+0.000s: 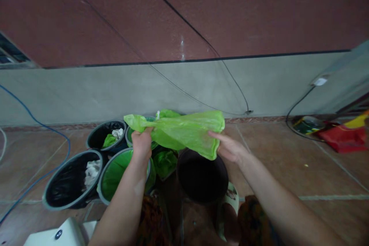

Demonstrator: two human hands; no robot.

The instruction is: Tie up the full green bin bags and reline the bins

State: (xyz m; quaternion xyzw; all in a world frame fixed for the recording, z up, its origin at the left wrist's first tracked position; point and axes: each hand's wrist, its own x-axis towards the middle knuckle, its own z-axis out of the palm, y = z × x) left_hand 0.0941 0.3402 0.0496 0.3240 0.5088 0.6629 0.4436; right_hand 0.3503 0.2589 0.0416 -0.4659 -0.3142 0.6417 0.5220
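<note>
I hold a green plastic bag (184, 130) stretched sideways in the air between both hands. My left hand (142, 144) is closed in a fist round the bag's bunched left end. My right hand (229, 148) pinches the bag's right edge with fingers and thumb. Directly beneath the bag stands a dark, unlined bin (201, 177). Left of it sits a bin lined with a green bag (115, 175).
Two black-lined bins (69, 184) (105, 134) hold white scraps; another green-lined bin (131, 132) stands behind. A blue cable (43, 125) crosses the tiled floor at left. Red and yellow items (346, 136) lie at right near the wall. A white object (54, 234) sits bottom left.
</note>
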